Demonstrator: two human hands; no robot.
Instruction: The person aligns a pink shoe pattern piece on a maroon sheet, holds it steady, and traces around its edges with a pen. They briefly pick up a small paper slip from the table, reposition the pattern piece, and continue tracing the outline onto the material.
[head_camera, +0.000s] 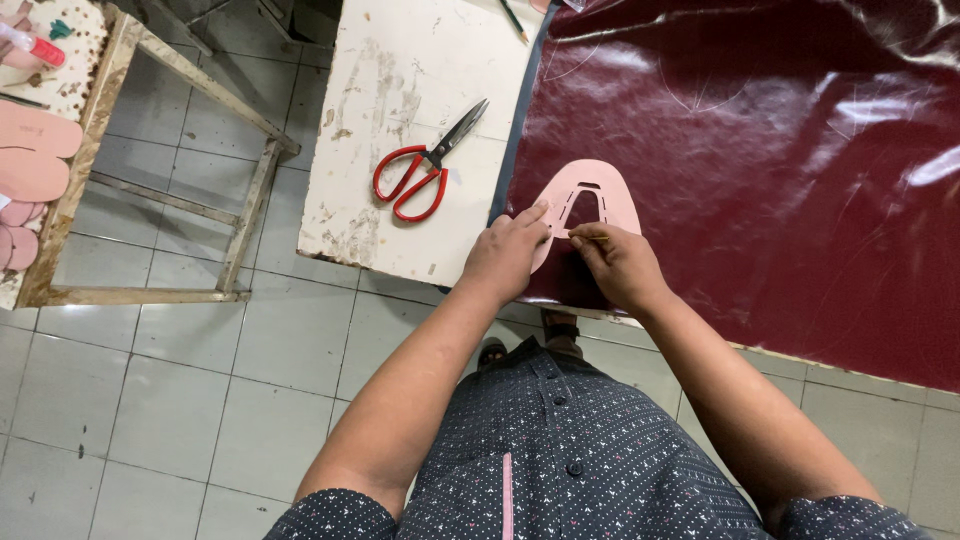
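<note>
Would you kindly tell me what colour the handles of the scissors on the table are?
The scissors have red handles, with dark metal blades; the head view shows them clearly.

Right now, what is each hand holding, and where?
Right hand pinches a thin pen-like tool near its tip. Left hand grips nothing; it presses the pink template's left edge.

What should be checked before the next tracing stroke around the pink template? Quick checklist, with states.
1. Pink template lies flat on the maroon leather sheet: ok.
2. Left hand presses the template's edge: ok.
3. Right hand grips a thin pen-like tool at the template's edge: ok; tip contact: cannot tell.
4. Leather under the template free of wrinkles: ok there; creases show farther up.
5. Red-handled scissors lie on the white table, apart from both hands: ok.
6. Spacing from the faint outlines traced higher on the sheet: cannot tell.
</note>
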